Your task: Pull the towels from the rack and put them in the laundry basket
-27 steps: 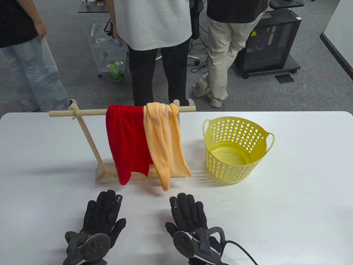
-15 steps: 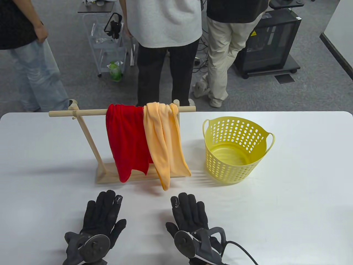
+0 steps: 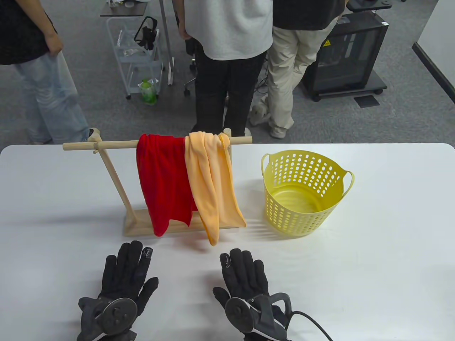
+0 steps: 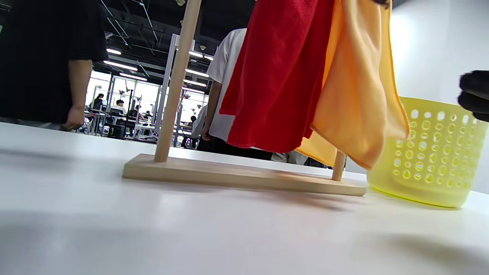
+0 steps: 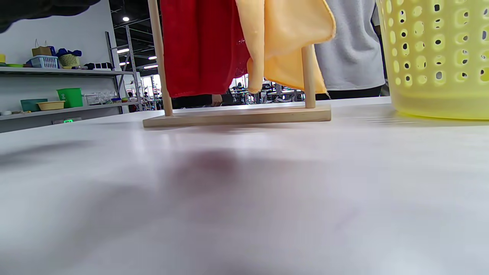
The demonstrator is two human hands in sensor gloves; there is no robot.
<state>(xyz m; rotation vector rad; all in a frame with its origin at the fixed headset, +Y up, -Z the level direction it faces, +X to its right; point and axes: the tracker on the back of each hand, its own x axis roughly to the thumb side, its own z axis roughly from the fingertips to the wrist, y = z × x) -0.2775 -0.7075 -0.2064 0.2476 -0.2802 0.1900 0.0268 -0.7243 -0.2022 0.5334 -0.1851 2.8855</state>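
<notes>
A wooden rack (image 3: 106,145) stands mid-table, with a red towel (image 3: 161,184) and an orange towel (image 3: 213,184) draped side by side over its bar. To its right sits an empty yellow laundry basket (image 3: 341,177). My left hand (image 3: 129,257) lies flat on the table just in front of the rack base, fingers straight, holding nothing. My right hand (image 3: 240,264) lies flat below the orange towel's tip, also empty. The wrist views show the red towel (image 4: 275,76), the orange towel (image 5: 282,34) and the basket (image 5: 439,57) from table level.
The white table (image 3: 391,248) stretches wide around the rack. Three people (image 3: 227,42) stand on the carpet beyond the far edge. A wire cart (image 3: 135,53) and a black cabinet (image 3: 348,53) stand behind them.
My left hand has slid a little left and forward toward the rack. The right hand has stayed put. The person in the grey shirt has stepped to the right.
</notes>
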